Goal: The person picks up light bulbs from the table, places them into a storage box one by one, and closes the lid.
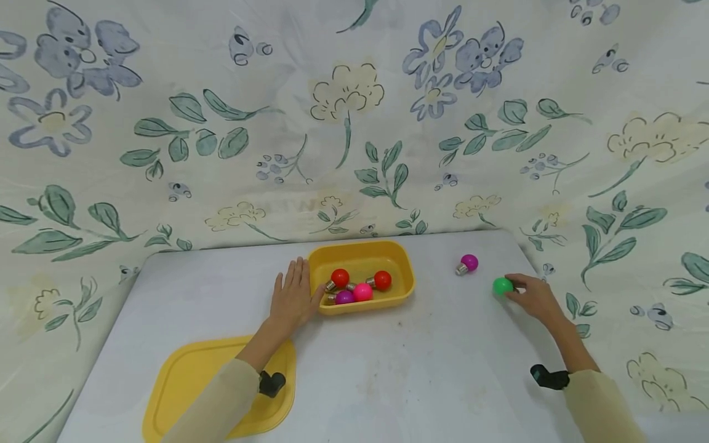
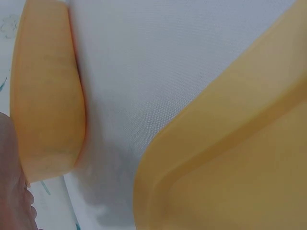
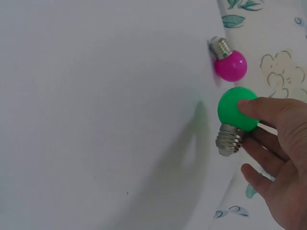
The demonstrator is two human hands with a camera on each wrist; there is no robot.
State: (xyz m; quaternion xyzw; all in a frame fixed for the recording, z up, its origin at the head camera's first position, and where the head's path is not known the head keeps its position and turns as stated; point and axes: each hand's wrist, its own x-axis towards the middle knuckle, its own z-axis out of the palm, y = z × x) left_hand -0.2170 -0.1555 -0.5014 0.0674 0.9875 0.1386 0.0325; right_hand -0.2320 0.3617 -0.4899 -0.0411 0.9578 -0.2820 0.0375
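Bulbs (image 1: 359,291) lie in the yellow tray (image 1: 368,306), which stands toward the far edge of the white table (image 1: 443,357). Inside it, one red bulb (image 1: 340,277) sits to the left and another red bulb (image 1: 383,280) to the right. Nearer, a pink bulb (image 1: 362,292) and a purple bulb (image 1: 344,298) lie side by side along the near wall, the purple one farther left.

The left hand (image 1: 292,301) is at the tray's left end, its fingers straight and pointing to the far side, its thumb at the near left corner; it grasps nothing. Near and left, beneath that forearm, lies a flat yellow lid (image 1: 188,375), with no bulbs visible on its uncovered part.

Well to the right of the tray, the right hand (image 1: 534,295) grasps a green bulb (image 1: 502,285) between thumb and fingers, the globe at the left of the hand. In the right wrist view its metal base shows free of the fingertips. Whether the bulb touches the table, I cannot tell. A magenta bulb (image 1: 469,263) lies on the table just beyond it, slightly left.
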